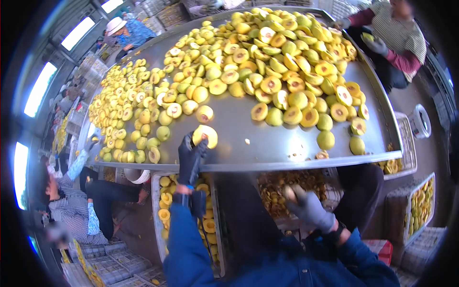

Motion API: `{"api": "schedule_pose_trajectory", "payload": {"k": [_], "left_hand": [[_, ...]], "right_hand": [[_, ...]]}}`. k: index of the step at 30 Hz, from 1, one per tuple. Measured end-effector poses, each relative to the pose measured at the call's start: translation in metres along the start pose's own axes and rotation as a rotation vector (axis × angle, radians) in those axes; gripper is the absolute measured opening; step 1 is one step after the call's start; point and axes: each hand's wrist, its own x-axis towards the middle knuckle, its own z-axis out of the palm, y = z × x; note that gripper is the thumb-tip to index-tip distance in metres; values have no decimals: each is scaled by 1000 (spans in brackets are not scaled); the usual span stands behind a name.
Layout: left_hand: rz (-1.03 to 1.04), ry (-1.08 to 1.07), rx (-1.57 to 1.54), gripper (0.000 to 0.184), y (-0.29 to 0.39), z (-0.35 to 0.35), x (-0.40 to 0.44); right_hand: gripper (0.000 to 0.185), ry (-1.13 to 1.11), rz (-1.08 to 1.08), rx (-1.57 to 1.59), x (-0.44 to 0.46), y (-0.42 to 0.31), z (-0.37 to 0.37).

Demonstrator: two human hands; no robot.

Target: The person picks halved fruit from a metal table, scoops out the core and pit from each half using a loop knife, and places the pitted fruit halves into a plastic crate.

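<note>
My left hand (191, 154), in a black glove, is closed on a yellow peach half (206, 136) at the near edge of the metal table (229, 155). The half's cut side faces up, with a gloved finger at its hollow. Below the table edge my right hand (313, 212), in a grey glove, has its fingers curled. A small pale object shows at its fingertips, too blurred to name. Beneath that hand is a crate of brown pits and scraps (272, 191). A large heap of peach halves (287, 62) covers the far part of the table.
A crate of yellow halves (165, 210) stands below my left hand. Other people work around the table: one on the left (76, 210), one at far left (131, 33), one at right (397, 38). A white bucket (420, 122) and a fruit crate (420, 205) are at right.
</note>
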Motion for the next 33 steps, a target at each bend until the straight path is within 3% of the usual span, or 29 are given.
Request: {"api": "schedule_pose_trajectory", "payload": {"k": [3,6,7,10,14,15,17,19,23,25,31,33], "left_hand": [[-167,-88,-53,44,54,53,-88],[75,-189,34,43,59,97,-153],[136,-196,25,43,57,105,-168],[-23,-134,-353,41,47,121,-194],[371,-7,216,51,11,128,-216],[336,-63,126,53,30,135,-216],[210,-123,-131,54,52,144,-218],[-26,-174,-622,54,65,148,-215],[56,48,-340,64,90,176,-221],[66,91,-343,65,87,178,-220],[82,95,-366,62,90,180,-220],[114,109,-269,59,97,180,-221]], "right_hand": [[41,208,-10,298,22,-52,0],[44,311,-11,552,23,-57,13],[40,304,34,756,18,-61,13],[36,162,176,892,-3,-73,-10],[31,160,15,416,-21,-55,-16],[30,284,-108,64,-31,-58,-19],[29,345,-122,-50,-51,-63,-18],[28,303,-117,-271,-59,-58,-12],[28,368,-185,-213,-68,-51,-6],[28,372,-178,-201,-69,-52,-9],[32,207,-48,-53,-73,-56,-10],[29,233,-146,-45,-71,-49,-2]]}}
